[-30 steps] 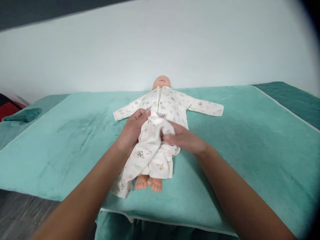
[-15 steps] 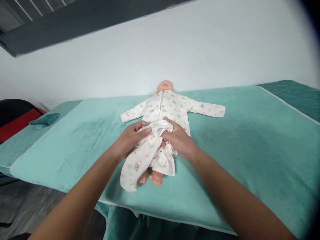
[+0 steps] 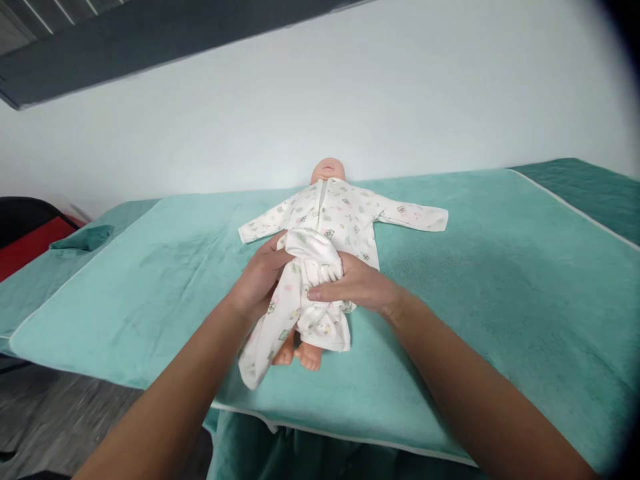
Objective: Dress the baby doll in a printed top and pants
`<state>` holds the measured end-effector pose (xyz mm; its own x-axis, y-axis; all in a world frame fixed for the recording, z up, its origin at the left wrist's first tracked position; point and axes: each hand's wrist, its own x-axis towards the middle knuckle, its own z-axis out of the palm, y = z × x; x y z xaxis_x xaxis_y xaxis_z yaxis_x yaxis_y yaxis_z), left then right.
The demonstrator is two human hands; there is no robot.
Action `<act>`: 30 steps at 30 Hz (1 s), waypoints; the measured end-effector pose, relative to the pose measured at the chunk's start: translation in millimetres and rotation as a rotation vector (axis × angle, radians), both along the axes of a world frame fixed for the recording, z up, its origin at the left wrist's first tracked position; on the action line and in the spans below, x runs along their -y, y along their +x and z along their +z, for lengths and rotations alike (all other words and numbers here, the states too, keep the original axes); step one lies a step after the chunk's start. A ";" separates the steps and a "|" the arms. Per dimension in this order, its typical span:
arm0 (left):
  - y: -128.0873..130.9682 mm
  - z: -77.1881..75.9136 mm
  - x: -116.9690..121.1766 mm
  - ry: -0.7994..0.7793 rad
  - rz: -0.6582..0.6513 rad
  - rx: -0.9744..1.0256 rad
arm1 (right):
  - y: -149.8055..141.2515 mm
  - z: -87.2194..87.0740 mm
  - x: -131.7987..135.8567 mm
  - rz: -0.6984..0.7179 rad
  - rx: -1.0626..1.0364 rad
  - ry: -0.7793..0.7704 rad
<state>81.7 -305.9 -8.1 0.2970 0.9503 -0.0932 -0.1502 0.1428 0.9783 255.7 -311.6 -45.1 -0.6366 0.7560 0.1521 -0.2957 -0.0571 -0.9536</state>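
A baby doll (image 3: 329, 169) lies on its back, head toward the wall, in a white patterned long-sleeved top (image 3: 345, 210) with both sleeves spread out. Over its lower body are white patterned baby pants (image 3: 285, 300), bunched at the waistband, with one leg hanging toward the near edge. My left hand (image 3: 260, 277) is closed on the left side of the waistband, its fingers partly behind the cloth. My right hand (image 3: 353, 287) grips the gathered cloth on the right, thumb lying across the front. The doll's bare feet (image 3: 307, 357) show below the cloth.
Green padded cloth (image 3: 500, 300) covers the table, its white-edged front hanging at the bottom. A white wall (image 3: 400, 87) rises behind the doll. At the left stands a red and black chair (image 3: 35, 243), and a dark bar (image 3: 150, 40) crosses the upper left.
The waistband has been raised and spread wider between my hands. My right thumb has come round to the front of the bunched pants, and the loose leg hangs narrower.
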 end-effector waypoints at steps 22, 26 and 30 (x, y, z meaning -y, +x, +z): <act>-18.4 -25.8 8.9 -0.070 -0.006 0.139 | 5.4 3.2 0.1 0.035 0.103 -0.016; -21.8 -29.4 11.3 -0.083 -0.053 0.121 | 5.9 -8.4 -2.4 0.026 -0.010 -0.061; -31.1 -27.2 14.1 -0.108 -0.179 0.008 | 1.8 -20.6 -4.9 -0.092 -0.159 -0.179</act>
<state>50.7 -320.0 -35.4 0.4614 0.8670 -0.1884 -0.1203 0.2715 0.9549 257.5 -306.7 -65.7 -0.5425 0.8337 0.1032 -0.4530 -0.1869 -0.8717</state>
